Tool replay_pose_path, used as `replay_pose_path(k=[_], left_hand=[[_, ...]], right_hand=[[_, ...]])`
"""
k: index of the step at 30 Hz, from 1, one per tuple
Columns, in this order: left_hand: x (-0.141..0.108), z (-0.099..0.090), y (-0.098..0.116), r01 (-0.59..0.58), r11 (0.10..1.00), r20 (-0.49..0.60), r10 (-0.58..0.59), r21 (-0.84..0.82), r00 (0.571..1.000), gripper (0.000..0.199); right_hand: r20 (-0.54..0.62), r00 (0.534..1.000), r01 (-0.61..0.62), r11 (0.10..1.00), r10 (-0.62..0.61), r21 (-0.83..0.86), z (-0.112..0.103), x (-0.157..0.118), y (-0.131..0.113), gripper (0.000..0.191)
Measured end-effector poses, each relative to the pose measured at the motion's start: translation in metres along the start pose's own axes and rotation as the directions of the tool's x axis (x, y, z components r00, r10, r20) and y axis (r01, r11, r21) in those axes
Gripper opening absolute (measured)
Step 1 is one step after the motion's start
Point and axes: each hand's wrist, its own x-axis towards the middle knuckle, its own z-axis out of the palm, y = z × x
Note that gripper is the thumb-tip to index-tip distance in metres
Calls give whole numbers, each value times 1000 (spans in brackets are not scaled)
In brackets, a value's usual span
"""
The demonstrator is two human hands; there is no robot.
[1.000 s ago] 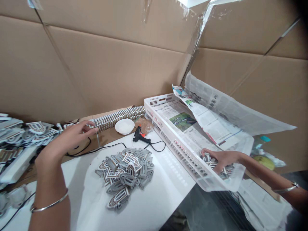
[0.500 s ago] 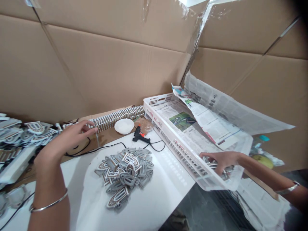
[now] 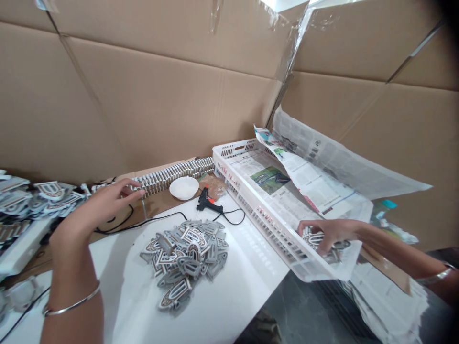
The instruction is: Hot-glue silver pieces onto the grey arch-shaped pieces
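Shield-shaped grey and brown emblem cut-outs [image 3: 311,237] lie in a small bunch at the near end of a white plastic crate [image 3: 272,229], under the right hand [image 3: 332,234]. Its fingers [image 3: 308,225] curve down onto the bunch, though whether they clasp it cannot be told. The hands are well apart. The crate is lined with newspaper [image 3: 272,179], and its print and the lettering on the emblems are too small to read. A larger heap of cut-outs [image 3: 184,263] rests on a white table [image 3: 251,267], taken here as the clock centre, with the crate at 2 o'clock. The left hand [image 3: 96,205] lies at 10 o'clock, half open with fingers lightly curled. Its fingertips [image 3: 140,192] are at the end of a long row of upright stacked pieces [image 3: 175,175], which runs from 10 to 12 o'clock. Also at 12 o'clock are a hot glue gun [image 3: 206,199] with a black cord [image 3: 158,218] and a white bowl [image 3: 184,188]. More cut-outs [image 3: 39,196] are piled at 9 o'clock. A cardboard wall [image 3: 143,110] stands behind everything.
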Motion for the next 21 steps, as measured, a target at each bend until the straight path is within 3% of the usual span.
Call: replay_pose_path(k=[3,7,10,13,14,17,21], left_hand=[[0,0,0,-6,1000,11,6,8,1000,59],[1,2,-2,-31,999,11,31,13,999,55],[0,2,3,-39,999,8,38,16,999,56],[-4,0,13,-35,999,14,35,-8,999,58],[-6,-1,16,-37,999,13,37,-22,999,58],[-10,-2,19,-51,997,6,52,-55,999,55],[-13,-3,14,-37,996,-7,37,-76,999,52]], right_hand=[[-192,980,65,992,-44,105,-18,-21,-13,59],[-449,885,177,981,-125,75,-39,-38,-51,55],[-538,819,283,956,-201,74,-35,-11,-95,59],[-624,694,483,875,-359,33,-11,40,-148,61],[-614,670,540,841,-416,20,-2,57,-166,60],[-465,691,641,767,-553,39,25,99,-210,56],[-279,752,630,775,-598,37,43,137,-227,55]])
